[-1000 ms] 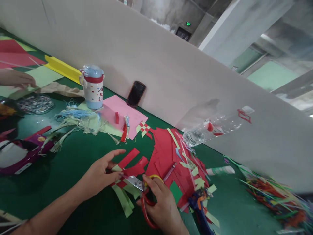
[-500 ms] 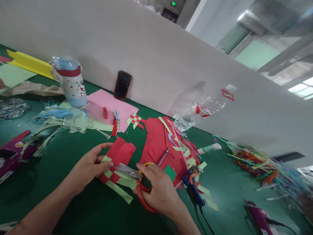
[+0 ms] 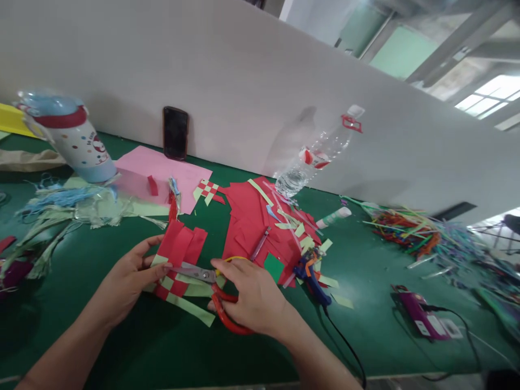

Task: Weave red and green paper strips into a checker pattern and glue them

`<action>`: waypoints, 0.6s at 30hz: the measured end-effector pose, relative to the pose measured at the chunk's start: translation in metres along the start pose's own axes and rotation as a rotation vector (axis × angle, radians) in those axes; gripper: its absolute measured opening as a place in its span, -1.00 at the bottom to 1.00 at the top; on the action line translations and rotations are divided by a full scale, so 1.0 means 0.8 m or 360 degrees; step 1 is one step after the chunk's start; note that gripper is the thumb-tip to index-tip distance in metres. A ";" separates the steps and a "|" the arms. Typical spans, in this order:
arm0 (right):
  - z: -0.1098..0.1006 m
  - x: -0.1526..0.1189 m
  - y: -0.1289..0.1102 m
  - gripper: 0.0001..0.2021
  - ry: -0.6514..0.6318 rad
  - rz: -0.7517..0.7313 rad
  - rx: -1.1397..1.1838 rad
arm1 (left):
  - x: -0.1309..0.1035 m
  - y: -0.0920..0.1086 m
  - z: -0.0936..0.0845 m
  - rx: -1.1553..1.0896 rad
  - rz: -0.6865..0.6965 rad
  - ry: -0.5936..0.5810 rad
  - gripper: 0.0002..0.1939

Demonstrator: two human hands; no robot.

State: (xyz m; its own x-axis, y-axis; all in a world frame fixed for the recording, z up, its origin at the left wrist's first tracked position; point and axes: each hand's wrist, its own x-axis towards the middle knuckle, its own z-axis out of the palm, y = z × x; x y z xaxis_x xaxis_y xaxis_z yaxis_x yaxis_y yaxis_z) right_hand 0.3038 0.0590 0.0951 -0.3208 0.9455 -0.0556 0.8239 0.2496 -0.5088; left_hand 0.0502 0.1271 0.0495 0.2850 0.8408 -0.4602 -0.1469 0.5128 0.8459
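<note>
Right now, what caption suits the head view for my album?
Left hand holding woven paper, right hand holding scissors, over a green table.

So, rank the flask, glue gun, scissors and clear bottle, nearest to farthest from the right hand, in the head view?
1. Scissors, in the right hand.
2. Glue gun, to its right.
3. Clear bottle, by the wall.
4. Flask, far left.

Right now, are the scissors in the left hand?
No, the right hand holds the scissors, while the left hand pinches the woven red-and-green paper.
</note>
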 end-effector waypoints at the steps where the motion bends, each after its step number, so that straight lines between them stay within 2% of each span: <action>1: 0.000 0.000 -0.001 -0.36 -0.0005 0.0002 -0.0012 | 0.000 0.000 0.000 -0.0008 0.0004 0.0004 -0.12; 6: 0.001 0.001 -0.002 -0.39 -0.0026 0.0002 -0.0027 | 0.001 0.000 0.000 -0.0011 0.0048 0.0006 -0.15; 18: 0.010 0.000 0.003 -0.39 0.0029 -0.0005 0.0082 | -0.002 0.001 0.001 0.0042 0.0057 -0.0005 -0.08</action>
State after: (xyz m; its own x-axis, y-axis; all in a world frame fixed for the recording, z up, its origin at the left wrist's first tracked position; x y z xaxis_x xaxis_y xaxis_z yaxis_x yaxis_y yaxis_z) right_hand 0.3022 0.0582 0.0869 -0.3143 0.9485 -0.0387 0.7975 0.2417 -0.5528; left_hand 0.0503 0.1262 0.0508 0.2831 0.8579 -0.4288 -0.1320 0.4777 0.8685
